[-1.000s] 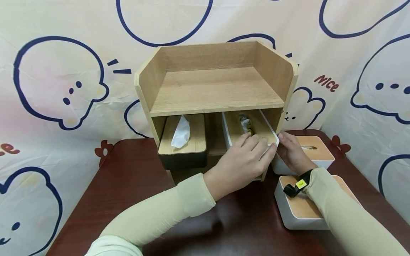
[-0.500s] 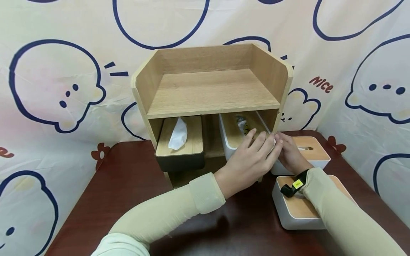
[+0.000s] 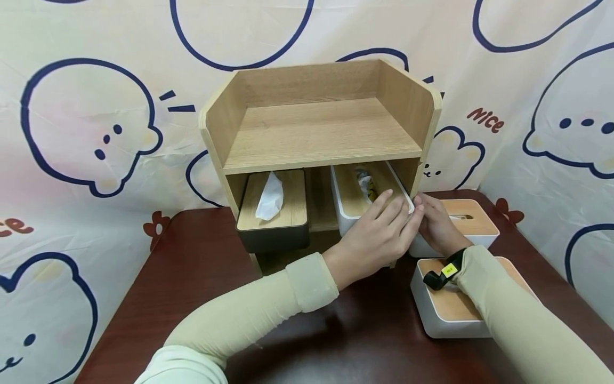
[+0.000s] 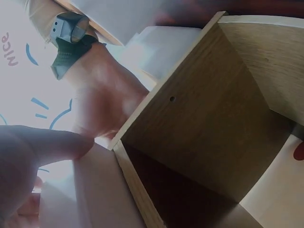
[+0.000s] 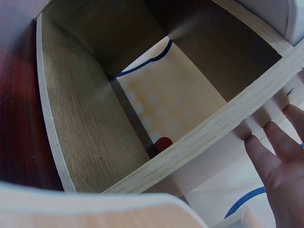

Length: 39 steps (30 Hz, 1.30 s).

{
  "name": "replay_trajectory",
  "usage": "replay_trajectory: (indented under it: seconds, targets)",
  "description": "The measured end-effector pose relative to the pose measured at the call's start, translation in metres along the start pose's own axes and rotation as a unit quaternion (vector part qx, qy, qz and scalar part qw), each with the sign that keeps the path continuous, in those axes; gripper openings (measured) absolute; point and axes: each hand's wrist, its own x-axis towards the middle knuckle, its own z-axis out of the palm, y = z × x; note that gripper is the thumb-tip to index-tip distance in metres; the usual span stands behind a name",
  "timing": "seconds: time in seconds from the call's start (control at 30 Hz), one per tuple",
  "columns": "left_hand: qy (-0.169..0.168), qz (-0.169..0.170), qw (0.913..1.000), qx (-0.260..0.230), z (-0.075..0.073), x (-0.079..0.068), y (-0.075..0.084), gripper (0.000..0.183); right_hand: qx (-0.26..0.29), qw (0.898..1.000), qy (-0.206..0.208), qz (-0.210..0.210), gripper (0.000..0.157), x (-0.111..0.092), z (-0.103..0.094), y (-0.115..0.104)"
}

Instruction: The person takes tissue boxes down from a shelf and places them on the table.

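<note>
A white tissue box (image 3: 343, 213) with a wooden lid sits in the right part of the wooden shelf (image 3: 307, 160), its front end sticking out. A crinkled packet, partly yellow, shows in its slot. My left hand (image 3: 374, 240) lies over the box's front right corner, fingers extended; the left wrist view shows its thumb (image 4: 78, 145) against the white wall. My right hand (image 3: 438, 226) is at the shelf's right side; the right wrist view shows straight fingertips (image 5: 251, 140) touching the outer side panel. A dark tissue box (image 3: 275, 240) with a white tissue stands at left in the shelf.
Two more white boxes with wooden lids, a rear one (image 3: 472, 216) and a front one (image 3: 453, 325), stand right of the shelf on the dark red table (image 3: 201, 277). A cartoon-printed cloth (image 3: 115, 37) hangs behind and at the sides.
My left hand's fingers have straightened and shifted right over the box's corner, and its front edge is pushed slightly back. My right hand stays by the side panel.
</note>
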Motion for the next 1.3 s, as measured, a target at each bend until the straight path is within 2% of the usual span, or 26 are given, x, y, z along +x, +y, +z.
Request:
replay_trajectory:
  seconds: [0.3,0.53,0.67,0.8,0.9,1.03,1.17,1.3]
  targets:
    - [-0.015,0.005,0.9998,0.011,-0.010,-0.014,-0.009,0.051,0.003,1.000,-0.016,-0.003,0.028,0.006,0.006,0.002]
    - [0.016,-0.001,0.9997,0.020,-0.040,-0.020,-0.023,0.031,0.012,1.000,-0.020,0.013,0.033,0.007,0.010,0.000]
    - [0.022,-0.008,0.9994,0.025,-0.047,-0.022,-0.025,0.026,0.011,0.999,-0.026,0.015,0.034,0.005,0.009,-0.002]
    - [0.023,-0.022,0.9993,0.023,-0.047,-0.018,-0.021,0.028,0.012,1.000,-0.021,0.009,0.034,0.002,0.006,-0.003]
    - [0.016,-0.037,0.9989,0.021,-0.039,-0.014,-0.013,0.034,0.016,1.000,-0.011,0.002,0.032,-0.001,0.004,-0.002]
    - [0.001,-0.081,0.9963,0.029,-0.025,-0.011,-0.001,0.038,0.030,1.000,-0.009,0.001,0.031,-0.002,0.004,-0.001]
    - [-0.034,-0.105,0.9926,0.052,-0.020,-0.004,0.008,0.036,0.034,0.999,0.004,-0.002,0.030,-0.002,0.003,0.001]
    - [-0.080,-0.105,0.9872,0.089,-0.026,0.005,0.015,0.037,0.023,1.000,0.003,0.011,0.032,-0.002,0.004,-0.001]
